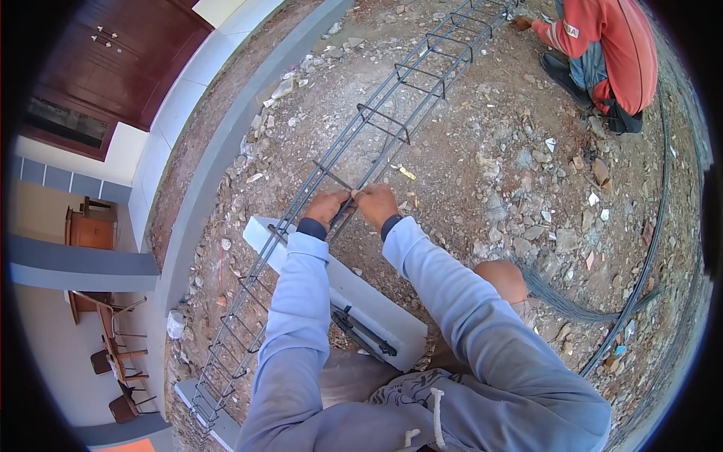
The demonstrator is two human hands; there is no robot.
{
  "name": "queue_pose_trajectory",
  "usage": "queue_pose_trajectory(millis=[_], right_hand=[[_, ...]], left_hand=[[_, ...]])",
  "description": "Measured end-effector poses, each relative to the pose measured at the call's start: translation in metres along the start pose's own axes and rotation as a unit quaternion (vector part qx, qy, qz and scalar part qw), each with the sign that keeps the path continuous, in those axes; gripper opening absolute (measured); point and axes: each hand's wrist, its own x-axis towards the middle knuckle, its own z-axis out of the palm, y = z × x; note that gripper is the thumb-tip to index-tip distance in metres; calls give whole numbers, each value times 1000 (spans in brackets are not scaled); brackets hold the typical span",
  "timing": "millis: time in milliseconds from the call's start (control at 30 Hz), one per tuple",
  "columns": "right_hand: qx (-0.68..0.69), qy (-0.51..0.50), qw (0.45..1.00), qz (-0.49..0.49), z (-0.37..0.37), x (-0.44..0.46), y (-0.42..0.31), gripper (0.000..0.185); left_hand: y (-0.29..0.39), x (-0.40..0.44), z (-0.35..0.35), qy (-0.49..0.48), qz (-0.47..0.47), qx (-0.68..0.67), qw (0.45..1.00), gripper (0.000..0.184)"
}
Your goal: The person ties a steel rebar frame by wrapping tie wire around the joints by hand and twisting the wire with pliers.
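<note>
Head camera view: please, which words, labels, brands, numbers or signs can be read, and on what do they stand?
"SA", perhaps only part of the text: white patch on the co-worker's red sleeve.
Too blurred to read: dark print on the wearer's clothing.

On my feed, cage dark grey; sleeves pale blue; toward six o'clock, slab light grey; at two, jacket red, pale-striped; at ten, door maroon.

Stony ground, grey curb, dark-red doors
</note>
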Motion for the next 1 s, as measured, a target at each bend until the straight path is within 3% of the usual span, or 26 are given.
queue_pose_trajectory(millis=[133,333,533,733,1000], right_hand=[[-38,8,999,-11,-3,-3,-2,26],[-52,15,998,-10,-4,-7,-8,27],[-74,30,997,-25,-4,-8,-8,29],[-86,42,995,-40,-3,-8,-5,29],[-78,2,997,-21,-8,-11,-11,32]], left_hand=[[3,7,1,18,-67,-27,997,15],[3,4,6,57,-84,-78,992,15],[-7,-3,7,79,14,-158,984,17],[-25,-6,6,85,156,-137,975,19],[-25,-12,12,126,183,-91,971,17]])
